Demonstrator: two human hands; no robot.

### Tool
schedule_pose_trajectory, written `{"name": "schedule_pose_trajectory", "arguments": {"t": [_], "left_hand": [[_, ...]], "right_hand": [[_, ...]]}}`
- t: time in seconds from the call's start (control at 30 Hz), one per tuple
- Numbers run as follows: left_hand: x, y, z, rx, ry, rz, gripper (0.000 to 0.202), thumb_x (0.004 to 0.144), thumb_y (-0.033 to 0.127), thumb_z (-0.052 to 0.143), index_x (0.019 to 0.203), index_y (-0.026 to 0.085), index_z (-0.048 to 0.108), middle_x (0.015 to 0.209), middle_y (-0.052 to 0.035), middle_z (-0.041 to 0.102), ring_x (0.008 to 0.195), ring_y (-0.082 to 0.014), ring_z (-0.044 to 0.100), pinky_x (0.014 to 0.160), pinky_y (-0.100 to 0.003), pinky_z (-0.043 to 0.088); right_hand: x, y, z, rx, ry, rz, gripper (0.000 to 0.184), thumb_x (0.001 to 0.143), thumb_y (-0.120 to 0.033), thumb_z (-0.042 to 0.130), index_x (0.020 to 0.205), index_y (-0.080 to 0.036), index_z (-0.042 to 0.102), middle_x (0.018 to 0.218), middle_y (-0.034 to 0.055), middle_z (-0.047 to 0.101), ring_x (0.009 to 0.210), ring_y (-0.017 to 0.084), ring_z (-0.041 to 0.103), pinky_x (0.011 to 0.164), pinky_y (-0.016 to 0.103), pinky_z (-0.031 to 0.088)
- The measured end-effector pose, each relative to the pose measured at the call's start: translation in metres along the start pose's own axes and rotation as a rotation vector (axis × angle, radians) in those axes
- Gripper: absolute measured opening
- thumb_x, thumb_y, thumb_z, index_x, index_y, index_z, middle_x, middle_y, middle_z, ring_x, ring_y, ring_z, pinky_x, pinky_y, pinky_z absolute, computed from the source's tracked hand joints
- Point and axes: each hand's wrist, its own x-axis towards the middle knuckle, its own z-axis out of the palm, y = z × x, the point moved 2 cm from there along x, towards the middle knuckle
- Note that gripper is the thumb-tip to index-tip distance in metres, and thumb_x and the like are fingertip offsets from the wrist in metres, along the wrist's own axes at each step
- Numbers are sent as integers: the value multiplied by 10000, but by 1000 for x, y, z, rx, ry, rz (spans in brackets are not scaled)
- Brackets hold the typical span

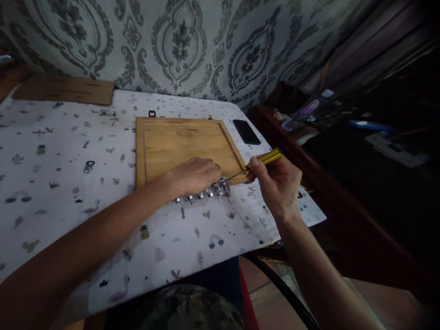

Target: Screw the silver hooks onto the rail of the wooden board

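A wooden board [178, 140] with a raised frame lies flat on the patterned tablecloth [62, 183]. Along its near edge runs a row of several small metal hooks [206, 193]. My left hand [194, 175] is curled over the near edge of the board, pressing on the hooks. My right hand [275, 181] grips a yellow and black screwdriver [264, 160]. The screwdriver's thin shaft points left and down, with its tip at the rightmost hook beside my left fingers.
A black phone [246, 131] lies on the table right of the board. A flat piece of brown cardboard [65, 89] rests at the far left by the wall. Right of the table stands a dark cluttered bench [343, 137]. A black cable [285, 293] curves below the table edge.
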Motion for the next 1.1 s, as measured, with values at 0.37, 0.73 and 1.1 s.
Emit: {"name": "schedule_pose_trajectory", "arguments": {"t": [0.37,0.73,1.1], "left_hand": [[-1,2,-4,-7,-42,-10,298,959,63,460,943,172,737,947,-70,677,933,-214,597,611,-330,289],[-1,3,-6,-57,-24,-24,275,1004,172,487,956,191,757,966,-65,693,956,-224,613,684,-330,372],[1,4,-7,-22,-37,-20,300,1016,193,475,870,188,738,918,-54,691,921,-212,606,730,-319,413]], "right_hand": [[1,-2,0,-44,-43,2,420,865,-620,688,762,-223,600,562,-7,592,498,152,554,521,320,450],[8,-11,8,205,-219,105,440,812,-623,748,834,-203,618,649,-16,621,491,115,558,483,269,460],[12,-2,-4,326,-428,123,492,768,-640,773,893,-167,718,683,16,683,575,143,645,576,283,552]]}}
